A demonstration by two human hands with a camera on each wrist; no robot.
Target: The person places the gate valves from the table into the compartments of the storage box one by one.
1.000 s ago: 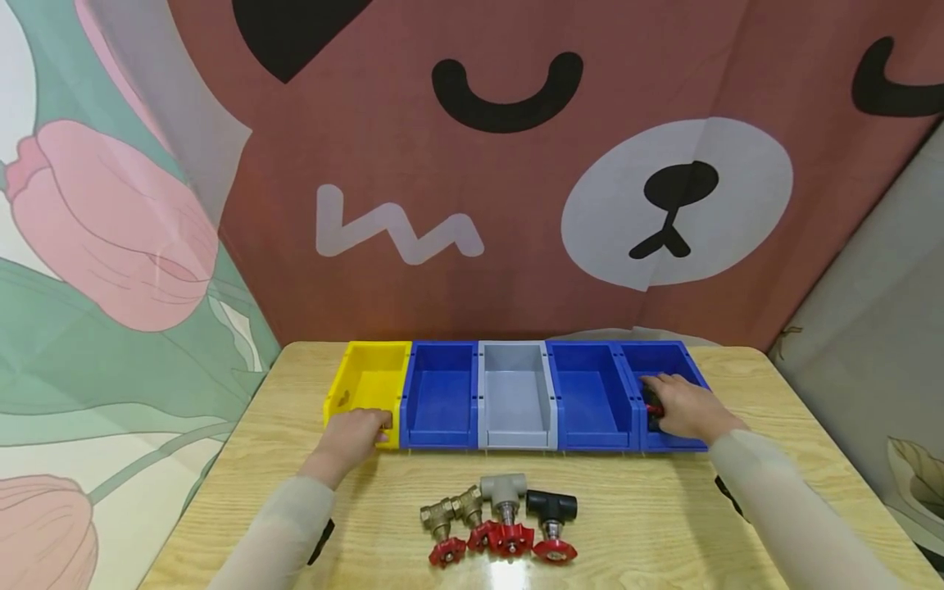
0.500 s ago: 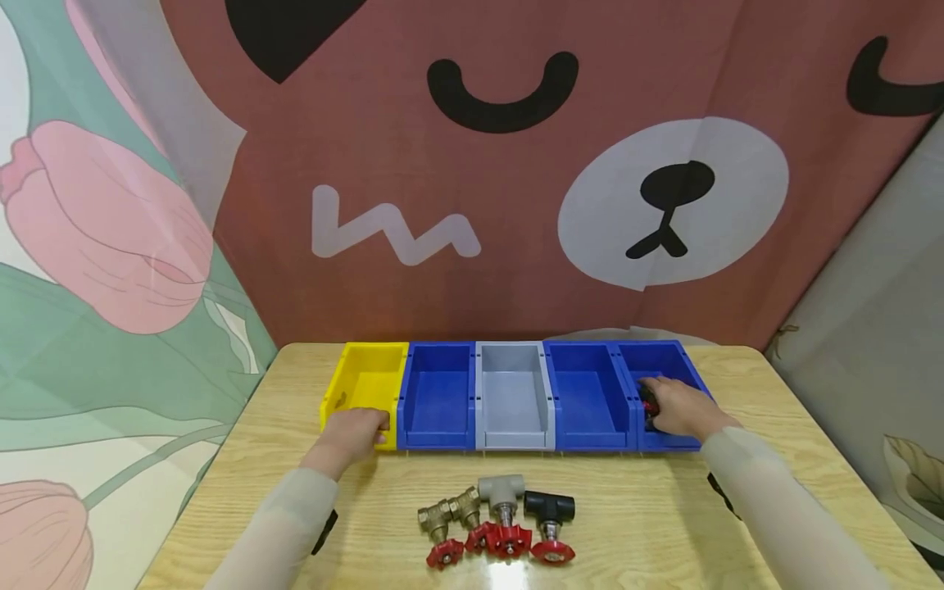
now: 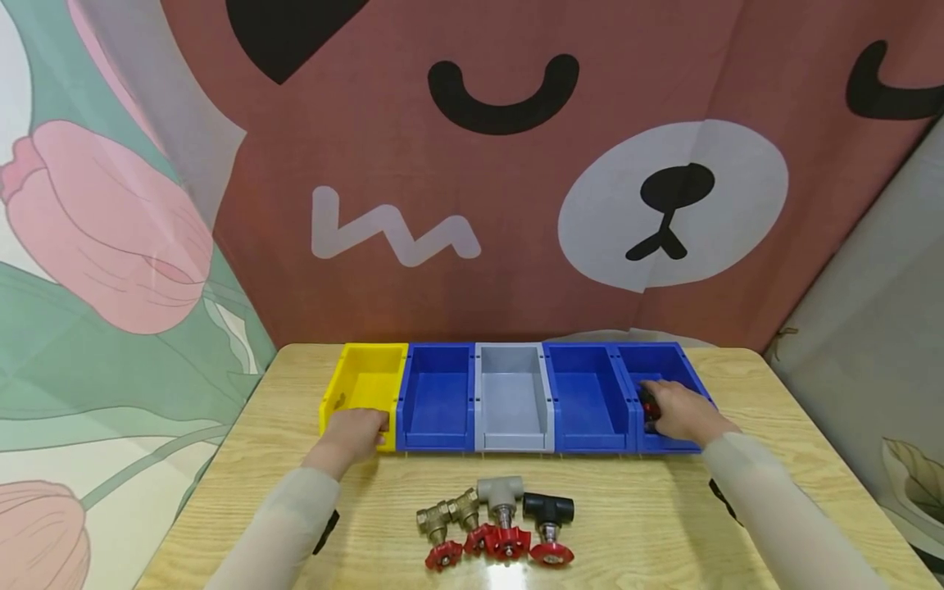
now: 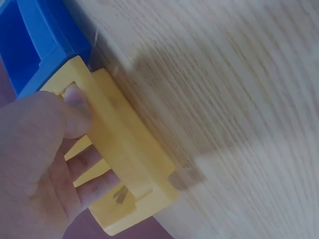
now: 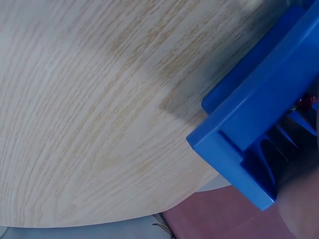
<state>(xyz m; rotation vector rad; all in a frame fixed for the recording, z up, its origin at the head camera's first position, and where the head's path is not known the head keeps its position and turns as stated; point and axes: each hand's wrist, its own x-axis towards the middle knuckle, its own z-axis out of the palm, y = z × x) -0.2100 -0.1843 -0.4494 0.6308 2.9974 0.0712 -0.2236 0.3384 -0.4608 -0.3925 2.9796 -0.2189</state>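
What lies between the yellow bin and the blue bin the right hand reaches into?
In the head view, left to right: a blue bin, a gray bin and another blue bin.

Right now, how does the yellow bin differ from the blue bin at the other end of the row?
Color and place: the yellow bin ends the row on the person's left; the end blue bin is on the right.
Hands: the left hand grips the yellow bin's front edge; the right hand reaches inside the end blue bin, holding a red-and-black item.
Both are open-topped, with low fronts.
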